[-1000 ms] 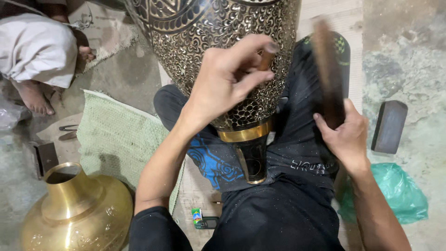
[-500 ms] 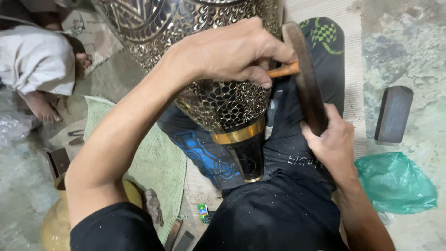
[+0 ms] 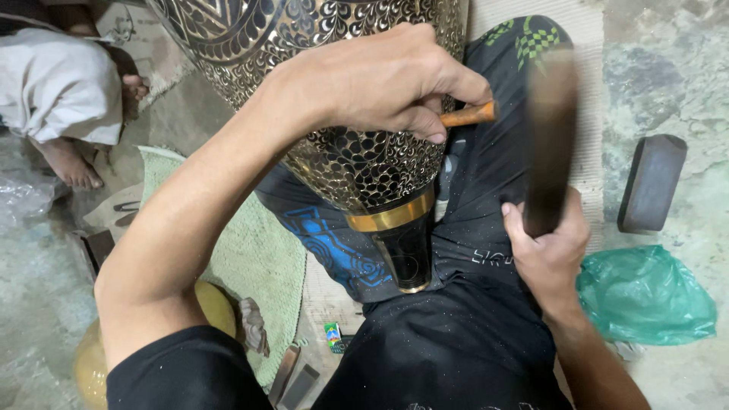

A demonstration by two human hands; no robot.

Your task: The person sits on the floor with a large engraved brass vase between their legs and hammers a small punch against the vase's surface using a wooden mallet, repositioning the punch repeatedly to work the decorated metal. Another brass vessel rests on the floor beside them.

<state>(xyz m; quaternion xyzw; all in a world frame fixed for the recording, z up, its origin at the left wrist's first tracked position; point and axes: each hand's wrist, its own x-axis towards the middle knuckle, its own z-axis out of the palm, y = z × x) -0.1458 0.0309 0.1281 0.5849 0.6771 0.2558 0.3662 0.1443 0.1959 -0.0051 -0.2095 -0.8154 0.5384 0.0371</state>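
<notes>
Vase: a large black and gold engraved metal vase point(image 3: 342, 114) lies tilted across your lap, its gold-banded neck point(image 3: 395, 228) pointing down between your thighs.
Left hand: your left hand point(image 3: 380, 80) rests on the vase's belly, fingers curled tight around a small wooden-handled tool point(image 3: 469, 115) whose handle juts out to the right.
Right hand: your right hand point(image 3: 547, 247) grips the lower end of a dark wooden mallet point(image 3: 548, 137), held upright and blurred, just right of the tool and apart from it.
In the way: your left forearm crosses the front of the vase and hides part of its pattern; I cannot tell where the tool's tip meets the metal.
Floor, right: a dark block point(image 3: 651, 182) stands near your knee, with a crumpled green plastic bag point(image 3: 645, 296) below it.
Floor, left: a pale green mat point(image 3: 250, 250) lies beside your leg; a brass pot point(image 3: 99, 357) sits partly behind your arm.
Far left: another person in white cloth point(image 3: 57, 87) sits with a bare foot point(image 3: 72, 167) showing.
</notes>
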